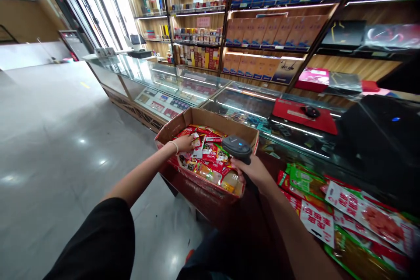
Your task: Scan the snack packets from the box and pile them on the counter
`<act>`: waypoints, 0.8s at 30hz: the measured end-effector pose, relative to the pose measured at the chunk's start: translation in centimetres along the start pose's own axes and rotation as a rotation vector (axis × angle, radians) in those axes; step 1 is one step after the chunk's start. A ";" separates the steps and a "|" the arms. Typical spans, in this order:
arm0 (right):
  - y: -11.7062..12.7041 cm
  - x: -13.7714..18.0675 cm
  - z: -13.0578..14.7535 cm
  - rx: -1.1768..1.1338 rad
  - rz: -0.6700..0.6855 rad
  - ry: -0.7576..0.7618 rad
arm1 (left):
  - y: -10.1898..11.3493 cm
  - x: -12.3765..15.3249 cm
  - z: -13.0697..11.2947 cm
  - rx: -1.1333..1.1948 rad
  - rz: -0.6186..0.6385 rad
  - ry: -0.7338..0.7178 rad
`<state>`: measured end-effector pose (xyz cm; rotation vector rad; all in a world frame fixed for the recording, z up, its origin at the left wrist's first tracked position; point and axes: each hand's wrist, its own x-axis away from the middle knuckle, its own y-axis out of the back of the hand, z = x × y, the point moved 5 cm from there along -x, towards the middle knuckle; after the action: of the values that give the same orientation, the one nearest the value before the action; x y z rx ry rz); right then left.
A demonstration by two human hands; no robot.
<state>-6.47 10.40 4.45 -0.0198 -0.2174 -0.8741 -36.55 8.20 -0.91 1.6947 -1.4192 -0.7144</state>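
My right hand (251,170) is wrapped round the grip of a dark barcode scanner (236,145), which has a small blue light on top. Its head is above the right side of an open cardboard box (213,117) full of small red snack packets (210,151). Over the left side of the box, my left hand (184,143) reaches in with a light band on its wrist. Its fingers are closed on a red and white snack packet (197,148) among the others. The fingertips are partly hidden by the packaging.
Larger snack bags (357,210) lie piled at the right. A red mouse pad (302,116) with a black mouse (310,112) rests on the glass counter (226,92) behind the box. Boxed goods fill shelves (262,48) along the wall. Grey floor (82,153) extends at left.
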 end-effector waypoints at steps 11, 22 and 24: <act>0.4 0.7 0.0 -0.092 0.031 0.053 | 2.1 1.0 -2.4 0.151 -0.053 -0.037; 3.0 5.0 0.2 -0.090 -0.122 0.164 | 2.4 3.6 -10.8 1.303 -0.152 0.125; 3.7 6.0 0.2 -0.072 -0.160 0.183 | 1.7 3.4 -12.6 1.402 -0.162 0.133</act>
<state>0.09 8.23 6.12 0.0106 -0.0162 -1.0367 -26.32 7.56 7.34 2.7953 -1.8098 0.5360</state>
